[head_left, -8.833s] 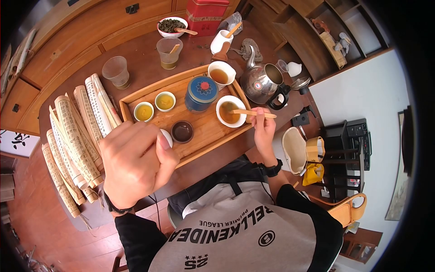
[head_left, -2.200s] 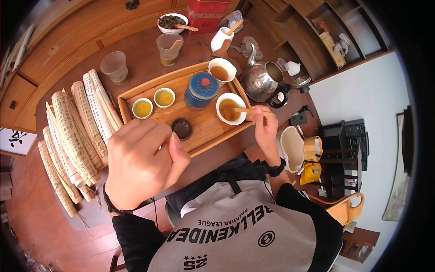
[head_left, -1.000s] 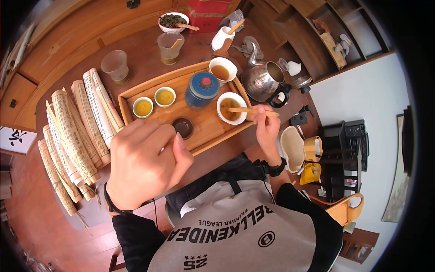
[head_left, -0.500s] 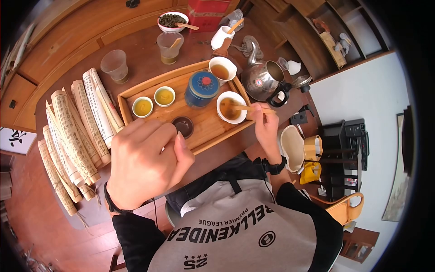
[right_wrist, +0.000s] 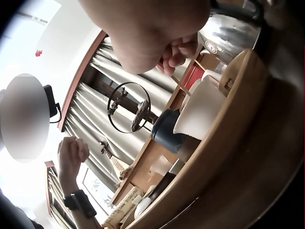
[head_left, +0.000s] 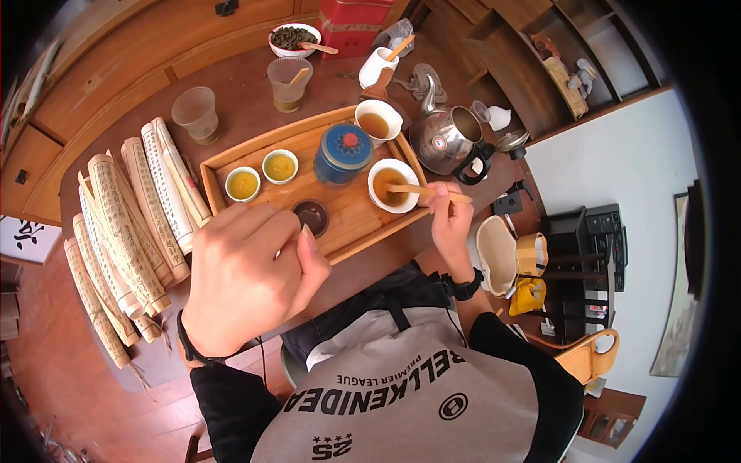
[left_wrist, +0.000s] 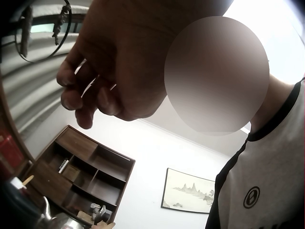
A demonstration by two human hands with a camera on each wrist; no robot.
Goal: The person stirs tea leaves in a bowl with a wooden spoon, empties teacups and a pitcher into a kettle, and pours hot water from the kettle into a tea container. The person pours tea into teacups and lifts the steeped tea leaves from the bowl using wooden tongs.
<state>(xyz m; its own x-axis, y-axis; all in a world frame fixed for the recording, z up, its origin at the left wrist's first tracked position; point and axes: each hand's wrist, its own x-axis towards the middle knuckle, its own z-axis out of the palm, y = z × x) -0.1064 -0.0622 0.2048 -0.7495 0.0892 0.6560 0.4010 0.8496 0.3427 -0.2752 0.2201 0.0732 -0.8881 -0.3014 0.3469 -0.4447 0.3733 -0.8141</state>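
Observation:
My right hand (head_left: 450,219) pinches a flat wooden stick (head_left: 432,192) between thumb and fingers. The stick slants down into a white bowl (head_left: 373,196) of amber tea, its far end under the liquid. In the right wrist view the same stick (right_wrist: 181,86) leans into the white bowl (right_wrist: 202,109). My left hand (head_left: 243,274) is raised over the tray's near left side, fingers loosely curled and holding nothing. Beyond it sits a small dark cup (head_left: 311,219), partly covered by the thumb. The left wrist view shows the left hand's (left_wrist: 102,81) bent fingers.
On the wooden tray (head_left: 351,252) stand a blue canister (head_left: 340,164), two small cups of yellow tea (head_left: 242,184) and a white pitcher (head_left: 374,123). A steel kettle (head_left: 440,144) is just right of it. Bamboo scrolls (head_left: 116,216) lie left; glass cups (head_left: 194,114) stand behind.
The stick's end shifts about in the tea as my right hand makes small movements. My left hand stays nearly still lately; since the oldest frame it sits slightly further right, hiding a white object seen then.

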